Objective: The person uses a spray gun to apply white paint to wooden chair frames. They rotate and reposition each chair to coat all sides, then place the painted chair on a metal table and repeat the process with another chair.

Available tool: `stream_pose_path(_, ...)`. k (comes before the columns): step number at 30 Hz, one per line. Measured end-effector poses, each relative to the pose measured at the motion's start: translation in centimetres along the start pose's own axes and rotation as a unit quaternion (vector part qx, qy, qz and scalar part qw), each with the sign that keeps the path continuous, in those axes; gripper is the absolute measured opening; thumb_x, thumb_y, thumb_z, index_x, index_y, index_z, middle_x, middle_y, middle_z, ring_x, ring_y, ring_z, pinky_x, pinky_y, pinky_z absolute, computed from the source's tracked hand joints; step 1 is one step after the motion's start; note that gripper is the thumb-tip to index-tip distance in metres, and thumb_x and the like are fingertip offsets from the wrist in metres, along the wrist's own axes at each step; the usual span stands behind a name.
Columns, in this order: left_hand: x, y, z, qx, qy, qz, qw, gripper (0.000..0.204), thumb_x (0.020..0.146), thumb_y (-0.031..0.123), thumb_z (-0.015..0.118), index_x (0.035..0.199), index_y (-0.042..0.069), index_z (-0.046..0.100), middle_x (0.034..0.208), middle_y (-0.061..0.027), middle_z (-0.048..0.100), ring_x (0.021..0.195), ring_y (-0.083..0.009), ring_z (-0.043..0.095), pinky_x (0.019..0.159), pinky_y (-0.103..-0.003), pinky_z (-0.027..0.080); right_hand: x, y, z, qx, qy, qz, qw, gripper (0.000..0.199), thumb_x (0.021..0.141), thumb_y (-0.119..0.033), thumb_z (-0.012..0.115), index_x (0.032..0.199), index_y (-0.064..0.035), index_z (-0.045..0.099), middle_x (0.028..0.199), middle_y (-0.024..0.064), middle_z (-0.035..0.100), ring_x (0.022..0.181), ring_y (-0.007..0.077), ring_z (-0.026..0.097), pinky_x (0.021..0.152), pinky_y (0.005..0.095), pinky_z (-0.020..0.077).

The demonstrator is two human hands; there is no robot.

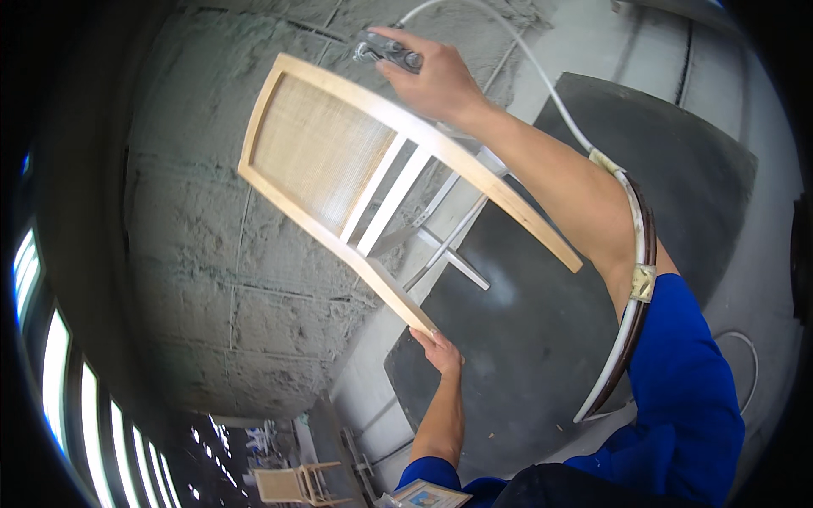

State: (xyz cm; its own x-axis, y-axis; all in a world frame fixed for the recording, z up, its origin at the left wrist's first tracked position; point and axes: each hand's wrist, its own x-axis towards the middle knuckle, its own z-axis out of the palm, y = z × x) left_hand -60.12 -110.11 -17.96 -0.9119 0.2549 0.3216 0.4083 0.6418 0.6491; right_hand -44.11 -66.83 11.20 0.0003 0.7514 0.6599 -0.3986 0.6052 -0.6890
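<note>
Wooden chair back frame (339, 169), pale and unfinished with a woven cane panel in its upper part and two slats below it, is held up in the air in front of a rough grey block wall (195, 279), its long axis running on a slant from the upper left down toward the lower right. The left hand (440, 349) is at the low end, fingers curled around the tip of the nearer side rail, so it carries the frame from underneath. The right hand (434, 74) is at the far, upper end, closed around a small metal spray gun (385, 49) that sits right at the top rail, just touching or a hair above it; I cannot tell which. A white hose (542, 76) runs from the gun back over the right forearm and down along a dark curved band at the elbow. The frame thus lies between the two hands, with the left one nearer the body and the right arm stretched along the upper rail. Below the frame stand a white metal stand (449, 245) and a dark round table (525, 339)
</note>
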Motion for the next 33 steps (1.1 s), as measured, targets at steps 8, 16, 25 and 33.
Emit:
stream_pose_path(8,0.1,0.8,-0.5,0.015,-0.030,-0.032,0.999,0.067,0.105,0.025,0.051,0.163,0.009,0.019,0.117,-0.0334,0.067,0.103,-0.0510,0.066,0.088,-0.052,0.053,1.9,-4.6,13.0,-0.116,-0.101,-0.020,0.988,0.044,0.094,-0.020,0.060,0.138,-0.0271,0.065,0.100,0.0168,0.076,0.093,0.0351,0.073,0.086,0.0462,0.0586)
stream_pose_path(16,-0.5,1.9,-1.1,-0.039,-0.031,-0.006,0.999,0.070,0.104,0.025,0.054,0.162,0.004,0.021,0.135,-0.0326,0.059,0.120,-0.0498,0.060,0.100,-0.051,0.048,-2.0,-10.0,22.3,-0.095,-0.208,-0.101,0.968,0.044,0.094,-0.023,0.060,0.138,-0.0241,0.065,0.098,0.0159,0.076,0.093,0.0307,0.074,0.086,0.0421,0.0590)
stream_pose_path(25,0.1,1.8,-0.4,-0.196,-0.039,0.019,0.980,0.071,0.100,0.027,0.061,0.161,0.010,0.029,0.126,-0.0295,0.066,0.111,-0.0449,0.067,0.095,-0.047,0.052,-10.5,-16.5,22.9,-0.222,-0.363,-0.192,0.884,0.035,0.094,-0.029,0.063,0.123,-0.0097,0.071,0.108,0.0206,0.075,0.102,0.0369,0.072,0.084,0.0439,0.0556)
stream_pose_path(33,5.1,4.9,1.8,-0.242,-0.151,-0.083,0.955,0.073,0.100,0.035,0.062,0.162,0.028,0.025,0.115,-0.0211,0.064,0.104,-0.0421,0.067,0.090,-0.053,0.054,-23.2,-18.9,30.2,-0.238,-0.552,-0.228,0.766,0.036,0.095,-0.012,0.062,0.131,-0.0106,0.066,0.104,0.0192,0.073,0.100,0.0320,0.071,0.090,0.0410,0.0550)
